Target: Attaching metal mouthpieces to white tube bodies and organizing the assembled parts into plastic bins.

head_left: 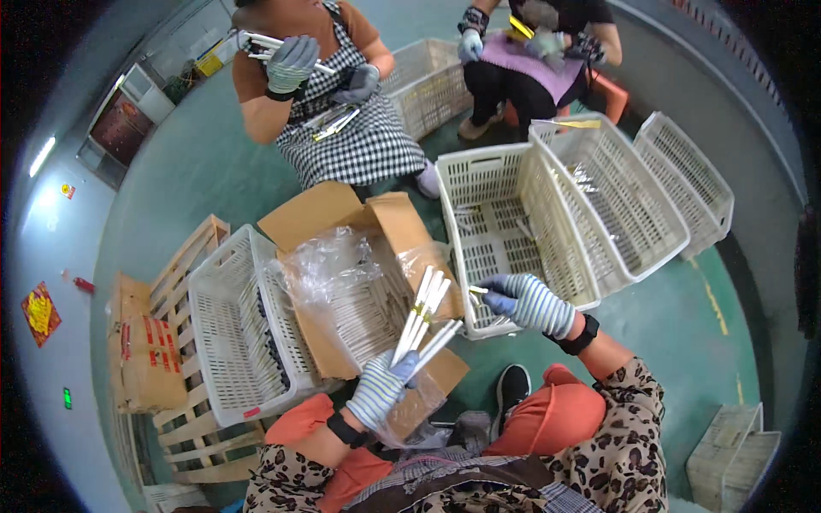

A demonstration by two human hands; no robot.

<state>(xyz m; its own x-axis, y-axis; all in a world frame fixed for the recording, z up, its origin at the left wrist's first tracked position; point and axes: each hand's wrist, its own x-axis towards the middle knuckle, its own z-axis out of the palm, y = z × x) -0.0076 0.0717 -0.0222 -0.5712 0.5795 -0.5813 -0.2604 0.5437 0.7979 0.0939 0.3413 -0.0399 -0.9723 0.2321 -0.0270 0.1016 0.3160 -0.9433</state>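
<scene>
My left hand (378, 395), in a striped glove, is closed around several slim white sticks (414, 329) with gold bands, fanned upward over a cardboard box (321, 209). My right hand (540, 305), gloved the same way, pinches a small piece with a pale yellowish end (477, 290); the glove hides most of it. This hand is over the near rim of a white slotted crate (590, 278), which has a few thin pieces at its bottom. Many white sticks (368, 321) lie in the box, partly under clear plastic film (329, 265).
Left of the box stands a white crate (224, 342) with rows of sticks, beside a wooden pallet (184, 427) and a taped carton (152, 359). More crates (671, 222) stand at the right. Two people sit opposite; one gloved hand (292, 64) holds white sticks.
</scene>
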